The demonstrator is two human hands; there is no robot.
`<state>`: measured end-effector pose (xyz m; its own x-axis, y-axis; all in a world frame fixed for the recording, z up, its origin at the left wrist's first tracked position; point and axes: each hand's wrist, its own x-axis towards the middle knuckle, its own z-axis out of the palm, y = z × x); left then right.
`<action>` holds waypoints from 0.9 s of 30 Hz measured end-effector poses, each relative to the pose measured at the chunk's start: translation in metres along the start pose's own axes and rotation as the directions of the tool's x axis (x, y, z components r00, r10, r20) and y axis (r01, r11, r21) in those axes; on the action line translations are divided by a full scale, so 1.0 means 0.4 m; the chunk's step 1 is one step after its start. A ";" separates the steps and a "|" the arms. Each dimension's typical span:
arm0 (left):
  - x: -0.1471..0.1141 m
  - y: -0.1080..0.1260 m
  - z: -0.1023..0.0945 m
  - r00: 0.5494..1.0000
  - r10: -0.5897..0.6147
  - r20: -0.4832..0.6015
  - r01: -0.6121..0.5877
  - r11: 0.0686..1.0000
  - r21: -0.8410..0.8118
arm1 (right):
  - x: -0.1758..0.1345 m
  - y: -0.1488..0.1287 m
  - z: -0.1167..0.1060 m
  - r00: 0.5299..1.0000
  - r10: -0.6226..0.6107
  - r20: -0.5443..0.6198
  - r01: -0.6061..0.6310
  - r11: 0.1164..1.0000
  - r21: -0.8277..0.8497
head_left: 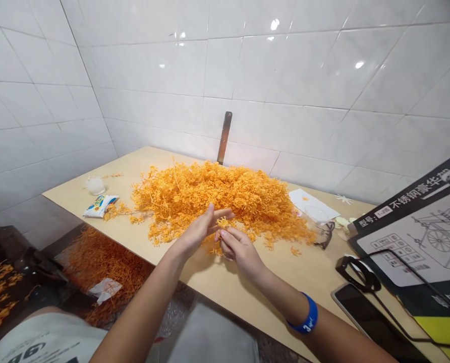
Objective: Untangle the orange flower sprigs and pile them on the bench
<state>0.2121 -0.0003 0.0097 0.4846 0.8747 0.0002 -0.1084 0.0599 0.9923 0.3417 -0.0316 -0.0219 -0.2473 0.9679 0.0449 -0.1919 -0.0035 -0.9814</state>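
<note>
Fingertips of the right hand [240, 252] pinch an orange sprig [222, 222] over the near edge of a tabletop [281, 287], the left hand [195, 234] just beside it.
The sprig's flowery tip points to 12 o'clock, its long axis running roughly toward 6, though fingers hide part of the stem. The right forearm, banded by a blue wristband [306, 315], enters from 4 o'clock; the left comes from 7, thumb raised, fingers extended toward 2 and apart from the thumb. Beyond, at 12, spreads an orange pile [217, 189]; a snack packet [100, 206] lies at 9, a phone [369, 315] at 4.
</note>
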 end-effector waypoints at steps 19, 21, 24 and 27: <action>-0.006 -0.049 -0.046 0.941 0.149 -0.303 -0.136 0.989 0.066 | -0.021 -0.006 0.006 0.992 0.016 0.124 -0.057 0.939 0.340; -0.043 -0.050 -0.052 0.972 0.086 -0.218 -0.087 0.996 0.007 | -0.021 -0.002 0.007 0.994 -0.005 0.106 -0.033 0.938 0.346; -0.122 -0.061 -0.052 0.993 0.025 -0.113 -0.012 0.994 0.112 | -0.024 0.012 0.009 0.995 -0.018 0.098 -0.015 0.944 0.331; -0.211 -0.069 -0.060 0.981 0.005 -0.193 0.053 0.953 0.299 | -0.032 0.032 0.011 0.987 0.023 0.157 -0.067 0.958 0.278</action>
<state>0.1533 -0.0641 -0.0206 0.3073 0.9514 -0.0183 0.1817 -0.0398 0.9826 0.3380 -0.0451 -0.0341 -0.3978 0.9161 0.0507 -0.4310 -0.1378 -0.8917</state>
